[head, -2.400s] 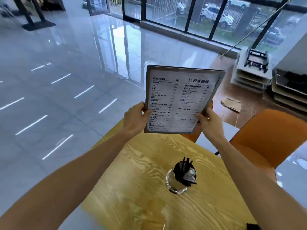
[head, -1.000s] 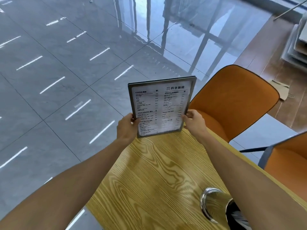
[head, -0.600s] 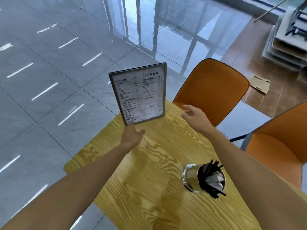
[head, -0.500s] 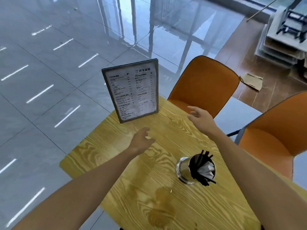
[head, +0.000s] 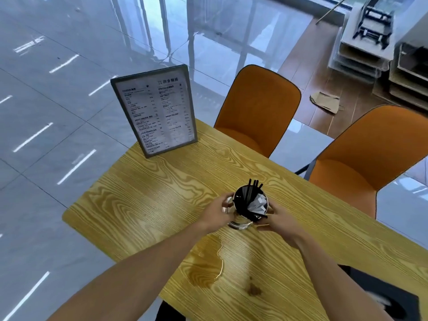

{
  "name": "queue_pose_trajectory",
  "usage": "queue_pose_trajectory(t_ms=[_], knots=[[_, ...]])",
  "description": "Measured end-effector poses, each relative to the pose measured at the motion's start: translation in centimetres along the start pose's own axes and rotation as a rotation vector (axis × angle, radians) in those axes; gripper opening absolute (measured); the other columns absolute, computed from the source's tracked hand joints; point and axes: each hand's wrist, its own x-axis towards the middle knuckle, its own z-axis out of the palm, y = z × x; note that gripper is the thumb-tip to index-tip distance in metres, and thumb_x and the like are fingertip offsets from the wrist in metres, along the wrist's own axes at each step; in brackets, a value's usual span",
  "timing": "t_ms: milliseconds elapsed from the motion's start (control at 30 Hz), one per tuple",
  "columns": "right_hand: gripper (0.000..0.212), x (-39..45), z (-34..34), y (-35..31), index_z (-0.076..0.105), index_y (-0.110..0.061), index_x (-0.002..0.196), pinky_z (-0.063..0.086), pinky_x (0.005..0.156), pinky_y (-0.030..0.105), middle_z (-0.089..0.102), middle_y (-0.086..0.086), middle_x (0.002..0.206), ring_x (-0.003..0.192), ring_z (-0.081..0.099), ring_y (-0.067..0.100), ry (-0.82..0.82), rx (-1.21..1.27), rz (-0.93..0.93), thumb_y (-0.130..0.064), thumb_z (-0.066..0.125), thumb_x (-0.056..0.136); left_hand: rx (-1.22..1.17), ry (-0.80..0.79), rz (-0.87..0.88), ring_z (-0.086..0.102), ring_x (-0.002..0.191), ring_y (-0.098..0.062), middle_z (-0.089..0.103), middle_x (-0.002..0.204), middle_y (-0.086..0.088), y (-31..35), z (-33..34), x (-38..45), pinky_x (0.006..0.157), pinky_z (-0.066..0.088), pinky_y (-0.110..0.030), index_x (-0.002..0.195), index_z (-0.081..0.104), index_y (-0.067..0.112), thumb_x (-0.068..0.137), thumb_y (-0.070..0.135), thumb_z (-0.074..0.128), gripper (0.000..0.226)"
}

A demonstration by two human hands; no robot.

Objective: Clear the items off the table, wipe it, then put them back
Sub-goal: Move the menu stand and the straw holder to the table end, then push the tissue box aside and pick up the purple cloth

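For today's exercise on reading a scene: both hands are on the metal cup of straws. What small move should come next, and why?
Probably set the cup down farther up the table, near the menu stand. The left hand and right hand grip its sides, and a wet patch lies just in front of it.

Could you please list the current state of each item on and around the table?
Menu stand: upright at the table's far corner, untouched.
Metal straw holder: upright, gripped by both hands.
Left hand: closed on the holder.
Right hand: closed on the holder.
Table: wet with a spill.
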Motion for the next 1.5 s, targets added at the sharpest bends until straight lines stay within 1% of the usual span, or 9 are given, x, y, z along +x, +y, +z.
queue_pose_trajectory(t_ms=[233,400,533,733,1000,1100,1200,1367,1500], knots=[[0.066,3.5,6.8,-5.2,0.059,-0.041,0.125,0.059,0.088,0.045,0.069,0.015,0.115,0.103,0.068,0.032,-0.059,-0.026,-0.072,0.008,0.068,0.082,-0.094,0.211,-0.038,0.058,0.116,-0.006,0.062,0.12,0.006,-2.3,-7.0,-1.1,0.071,0.048,-0.007,0.14,0.052,0.026,0.087,0.016,0.076,0.059],[0.057,8.2,14.8,-10.2,0.052,-0.021,0.134,0.061,0.088,0.043,0.068,0.007,0.119,0.103,0.069,0.025,-0.141,-0.057,-0.118,0.002,0.068,0.084,-0.174,0.426,-0.098,0.063,0.113,-0.011,0.067,0.118,0.003,-5.1,-15.4,-2.6,0.089,0.058,-0.038,0.132,0.058,0.022,0.082,0.016,0.079,0.055],[0.049,11.1,21.3,-14.1,0.054,-0.016,0.128,0.061,0.085,0.039,0.068,0.007,0.117,0.103,0.069,0.025,-0.179,-0.086,-0.143,0.001,0.069,0.084,-0.271,0.547,-0.139,0.066,0.108,-0.017,0.068,0.113,0.0,-7.2,-21.8,-4.4,0.091,0.058,-0.043,0.122,0.058,0.029,0.083,0.018,0.078,0.045],[0.048,13.6,28.2,-17.8,0.058,-0.017,0.127,0.06,0.07,0.03,0.072,0.011,0.111,0.096,0.072,0.024,-0.241,-0.15,-0.196,0.004,0.064,0.084,-0.347,0.634,-0.189,0.069,0.104,-0.022,0.072,0.111,-0.006,-9.1,-28.2,-6.2,0.092,0.058,-0.046,0.128,0.059,0.025,0.072,0.027,0.077,0.058],[0.057,14.2,30.6,-18.9,0.055,-0.019,0.14,0.061,0.088,0.047,0.071,0.001,0.12,0.104,0.072,0.021,-0.261,-0.165,-0.223,-0.016,0.068,0.085,-0.349,0.716,-0.207,0.066,0.112,-0.017,0.068,0.123,0.005,-10.1,-30.1,-6.1,0.093,0.057,-0.042,0.134,0.055,0.025,0.084,0.026,0.074,0.053],[0.054,13.6,30.1,-18.5,0.05,-0.018,0.143,0.058,0.093,0.048,0.066,-0.001,0.12,0.109,0.067,0.027,-0.267,-0.18,-0.21,-0.013,0.066,0.092,-0.33,0.763,-0.289,0.065,0.095,-0.015,0.068,0.11,0.002,-9.7,-29.1,-6.4,0.078,0.055,-0.032,0.125,0.057,0.019,0.092,0.026,0.068,0.036],[0.051,12.3,26.6,-16.7,0.054,-0.02,0.142,0.056,0.097,0.042,0.059,0.003,0.125,0.113,0.061,0.02,-0.206,-0.172,-0.184,-0.012,0.065,0.093,-0.198,0.645,-0.4,0.055,0.073,-0.022,0.062,0.084,-0.004,-8.6,-26.1,-5.9,0.063,0.041,-0.032,0.106,0.061,0.013,0.089,0.028,0.063,0.023],[0.043,9.7,19.8,-13.9,0.063,-0.025,0.134,0.053,0.096,0.045,0.065,0.006,0.12,0.103,0.065,0.023,-0.095,-0.208,-0.161,-0.016,0.065,0.092,-0.077,0.344,-0.424,0.053,0.069,-0.017,0.057,0.081,-0.002,-6.9,-20.2,-3.7,0.064,0.041,-0.028,0.083,0.06,0.013,0.09,0.02,0.069,0.013],[0.04,6.5,11.7,-10.1,0.067,-0.031,0.128,0.053,0.096,0.049,0.068,0.002,0.12,0.103,0.067,0.023,0.045,-0.188,-0.121,-0.023,0.065,0.088,-0.008,0.197,-0.329,0.062,0.076,-0.022,0.066,0.084,-0.005,-2.2,-13.3,-0.8,0.064,0.044,-0.03,0.082,0.066,0.019,0.092,0.025,0.069,0.012]])
